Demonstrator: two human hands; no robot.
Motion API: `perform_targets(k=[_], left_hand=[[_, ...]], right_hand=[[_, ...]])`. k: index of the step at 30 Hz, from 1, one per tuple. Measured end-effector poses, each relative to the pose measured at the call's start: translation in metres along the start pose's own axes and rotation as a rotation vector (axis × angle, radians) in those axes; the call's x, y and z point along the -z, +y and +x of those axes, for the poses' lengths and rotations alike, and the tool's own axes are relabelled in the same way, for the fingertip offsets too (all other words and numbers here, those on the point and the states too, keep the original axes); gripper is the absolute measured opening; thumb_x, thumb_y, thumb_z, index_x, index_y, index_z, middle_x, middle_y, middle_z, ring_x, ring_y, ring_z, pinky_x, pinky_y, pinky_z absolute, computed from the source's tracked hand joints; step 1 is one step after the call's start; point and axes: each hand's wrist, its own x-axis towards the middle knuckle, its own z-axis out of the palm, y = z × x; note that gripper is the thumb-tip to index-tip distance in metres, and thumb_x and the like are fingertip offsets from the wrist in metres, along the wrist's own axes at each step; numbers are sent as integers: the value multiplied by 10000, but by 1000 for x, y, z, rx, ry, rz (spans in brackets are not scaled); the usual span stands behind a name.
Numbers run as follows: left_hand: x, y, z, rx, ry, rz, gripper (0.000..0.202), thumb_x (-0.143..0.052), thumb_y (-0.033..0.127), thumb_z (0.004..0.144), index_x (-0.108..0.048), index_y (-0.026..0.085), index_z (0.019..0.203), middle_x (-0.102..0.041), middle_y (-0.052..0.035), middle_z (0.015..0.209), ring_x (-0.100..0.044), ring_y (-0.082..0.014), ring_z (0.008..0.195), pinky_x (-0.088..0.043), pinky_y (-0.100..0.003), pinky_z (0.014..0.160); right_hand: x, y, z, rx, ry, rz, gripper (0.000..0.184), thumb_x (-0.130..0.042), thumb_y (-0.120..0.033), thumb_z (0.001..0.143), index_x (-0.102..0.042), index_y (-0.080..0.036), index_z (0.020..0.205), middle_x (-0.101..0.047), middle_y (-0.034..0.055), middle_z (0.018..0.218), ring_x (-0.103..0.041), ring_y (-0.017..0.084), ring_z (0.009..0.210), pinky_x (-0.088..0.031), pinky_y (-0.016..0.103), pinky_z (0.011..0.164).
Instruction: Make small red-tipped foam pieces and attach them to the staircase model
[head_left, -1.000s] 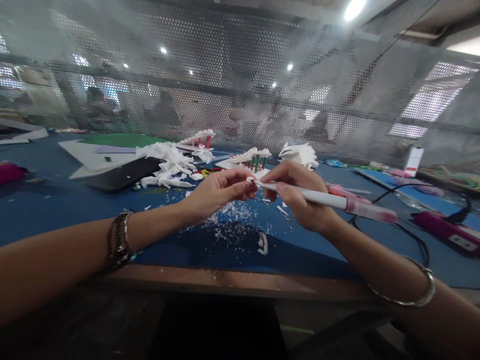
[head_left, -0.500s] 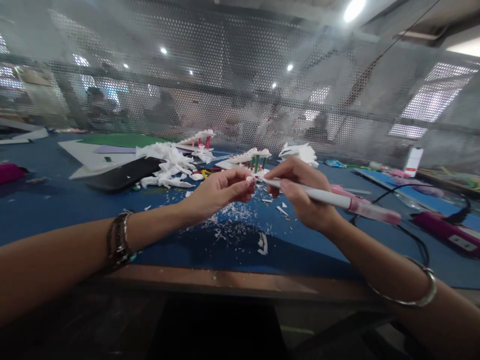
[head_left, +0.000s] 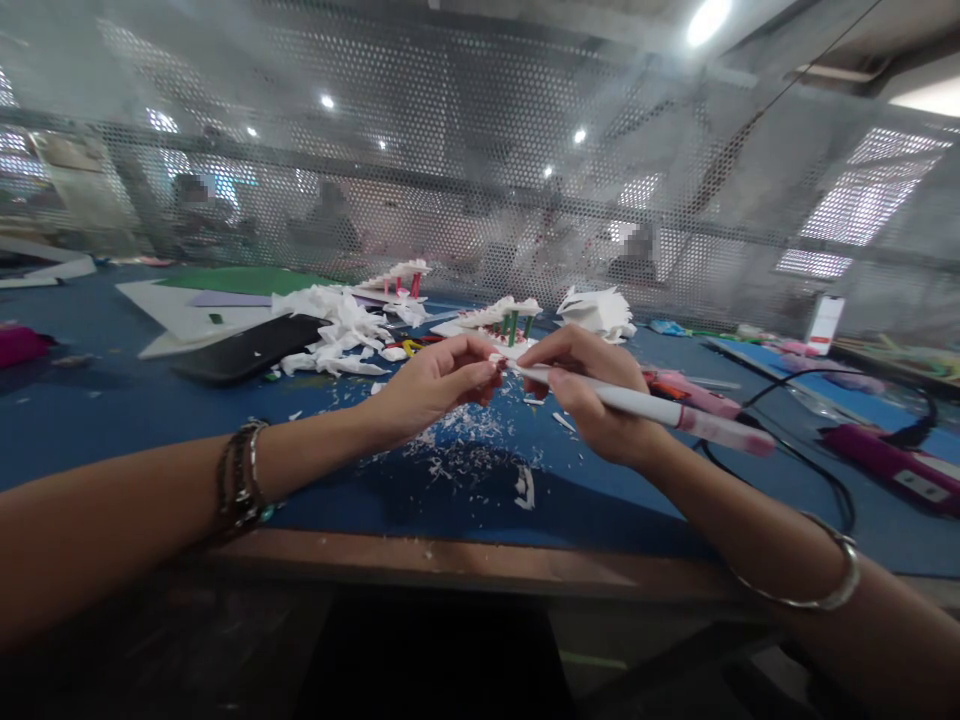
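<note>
Between the thumb and fingers of my left hand point(head_left: 450, 380) a small white piece with reddish marks point(head_left: 497, 360) is pinched; the fingers hide most of it. My right hand point(head_left: 600, 390) grips a white marker pen point(head_left: 637, 401) with a pinkish end pointing right. The pen's tip meets or nearly meets the small piece. Just beyond my hands stands a white foam model point(head_left: 499, 312) on green posts, with red bits on its base. White shavings point(head_left: 469, 440) lie on the blue table mat below, along with a curled white scrap point(head_left: 526, 488).
A black phone-like slab point(head_left: 244, 350) and crumpled white tissue point(head_left: 334, 320) lie at left. Farther back stands a second model point(head_left: 405, 278) on red posts. On the right are a pink tool point(head_left: 694, 392), black cable, purple power strip point(head_left: 892, 465) and upright phone point(head_left: 827, 323).
My right hand and the pen have moved slightly left, bringing the tip closer to the small piece. My left hand has barely moved.
</note>
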Motion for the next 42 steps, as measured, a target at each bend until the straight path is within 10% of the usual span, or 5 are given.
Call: perform_targets(k=[42], left_hand=[[2, 0, 2, 20, -19, -28, 101, -576, 206, 689, -498, 142, 693, -499, 29, 587, -436, -70, 544, -327, -236, 559]], right_hand=[[-1, 1, -1, 74, 9, -128, 186, -411, -116, 691, -558, -178, 788, -625, -15, 705, -555, 86, 614, -438, 210, 566]])
